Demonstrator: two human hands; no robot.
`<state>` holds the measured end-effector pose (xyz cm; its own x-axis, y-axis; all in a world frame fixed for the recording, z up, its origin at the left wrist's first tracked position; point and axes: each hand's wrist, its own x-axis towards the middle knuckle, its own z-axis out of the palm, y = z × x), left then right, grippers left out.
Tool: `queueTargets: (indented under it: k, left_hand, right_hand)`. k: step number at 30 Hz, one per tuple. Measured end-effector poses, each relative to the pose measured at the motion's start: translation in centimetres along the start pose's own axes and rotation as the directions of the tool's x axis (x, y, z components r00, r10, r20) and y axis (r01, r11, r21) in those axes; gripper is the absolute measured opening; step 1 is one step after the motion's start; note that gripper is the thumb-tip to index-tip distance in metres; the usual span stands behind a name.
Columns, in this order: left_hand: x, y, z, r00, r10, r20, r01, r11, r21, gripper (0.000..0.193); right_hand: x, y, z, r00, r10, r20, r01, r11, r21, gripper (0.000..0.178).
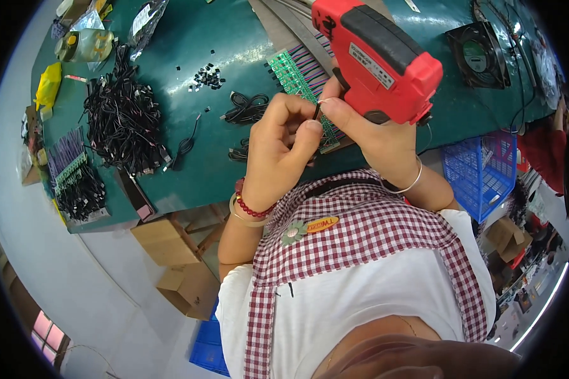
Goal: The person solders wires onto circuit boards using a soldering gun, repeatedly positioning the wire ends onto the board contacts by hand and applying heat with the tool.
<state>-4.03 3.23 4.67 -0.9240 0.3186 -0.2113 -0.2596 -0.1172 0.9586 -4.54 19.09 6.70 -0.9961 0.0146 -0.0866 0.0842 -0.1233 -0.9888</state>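
Note:
My left hand point(284, 132) is closed around a thin black cable point(317, 112), thumb and forefinger near its end. Close beside it, my right hand point(382, 139) pinches the light-coloured wire tip at that same end. A red and black gun-shaped power tool point(376, 63) looms directly above my right hand and hides part of its fingers. Whether that hand also grips the tool, I cannot tell. Under both hands lies a green circuit board panel point(291, 71) with rows of purple and black wires, partly covered. Coiled black cables point(245, 107) lie left of my left hand.
On the green table point(189, 164) sit a big heap of black cables point(123, 117), small black-and-white connectors point(208, 77) and another wired board panel point(68, 165). A black fan point(478, 55) lies far right. A blue crate point(478, 174) and cardboard boxes point(189, 290) stand below table level.

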Motion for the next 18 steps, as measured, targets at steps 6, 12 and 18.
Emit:
queueTargets:
  k: [6,12,18]
  left_hand:
    - [0.9,1.1,-1.2,0.974,0.226,-0.015,-0.211,0.929,0.304,0.007]
    - [3.0,-0.2,-2.9,0.899,0.433,0.063,-0.342,0.606,0.718,0.007]
    - [5.3,-2.1,-4.1,0.912,0.399,0.095,-0.337,0.597,0.728,0.006]
  right_hand:
    - [0.6,-0.6,-2.2,0.996,0.01,0.09,0.016,0.959,-0.282,0.013]
    - [1.0,0.0,-4.7,0.992,-0.078,-0.104,0.063,0.988,-0.143,0.023]
    - [-1.8,0.7,-6.7,0.964,0.235,-0.127,-0.226,0.971,0.079,0.027]
